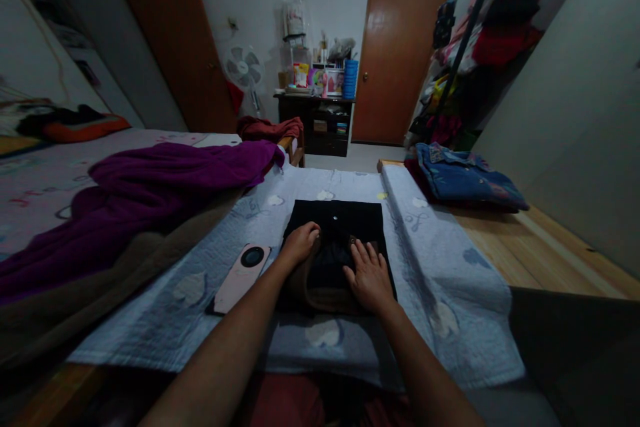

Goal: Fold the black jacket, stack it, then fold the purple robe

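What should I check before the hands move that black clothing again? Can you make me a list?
1. Left hand gripping the edge: cannot tell. Its fingers are curled at the garment, but the grip is hidden.
2. Right hand on the black garment: ok, fingers spread on top.
3. Brown edge lying straight: not ok, it curves between the hands.
4. Phone off the garment: ok, it lies to the left.
5. Folded denim apart from the garment: ok, it sits farther off, to the right.
6. Nothing trapped underneath: cannot tell, the underside is hidden.
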Demonstrator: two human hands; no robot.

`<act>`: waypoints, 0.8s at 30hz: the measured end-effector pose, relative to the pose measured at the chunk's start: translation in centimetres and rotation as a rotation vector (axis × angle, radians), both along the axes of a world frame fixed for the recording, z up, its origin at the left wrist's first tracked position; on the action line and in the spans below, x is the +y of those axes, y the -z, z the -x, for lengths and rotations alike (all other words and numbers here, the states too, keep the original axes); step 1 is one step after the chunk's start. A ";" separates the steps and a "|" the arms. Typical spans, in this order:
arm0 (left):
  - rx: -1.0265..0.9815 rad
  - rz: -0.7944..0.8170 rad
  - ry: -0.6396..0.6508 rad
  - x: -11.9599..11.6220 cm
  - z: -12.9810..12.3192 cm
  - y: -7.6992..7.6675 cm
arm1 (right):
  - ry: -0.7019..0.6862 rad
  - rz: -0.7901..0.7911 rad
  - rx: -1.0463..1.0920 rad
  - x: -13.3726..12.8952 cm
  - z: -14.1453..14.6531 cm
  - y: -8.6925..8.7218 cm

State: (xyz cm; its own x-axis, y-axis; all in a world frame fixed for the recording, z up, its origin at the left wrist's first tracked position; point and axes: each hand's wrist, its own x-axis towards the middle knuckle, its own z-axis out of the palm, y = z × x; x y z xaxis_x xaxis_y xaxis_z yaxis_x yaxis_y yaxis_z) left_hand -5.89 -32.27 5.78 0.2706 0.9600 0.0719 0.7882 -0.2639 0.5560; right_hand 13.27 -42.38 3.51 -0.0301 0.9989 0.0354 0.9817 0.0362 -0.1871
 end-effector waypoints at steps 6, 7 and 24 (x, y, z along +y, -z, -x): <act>0.322 -0.344 -0.108 -1.4 -1.8 -1.5 | 0.003 0.012 0.018 0.0 0.0 -0.3; 0.333 -0.391 -0.012 -1.4 -2.2 -1.6 | 0.003 0.011 0.019 0.0 0.0 -0.3; 0.408 -0.271 0.323 -0.8 -3.0 3.4 | 0.030 0.027 0.123 1.9 -1.9 -3.7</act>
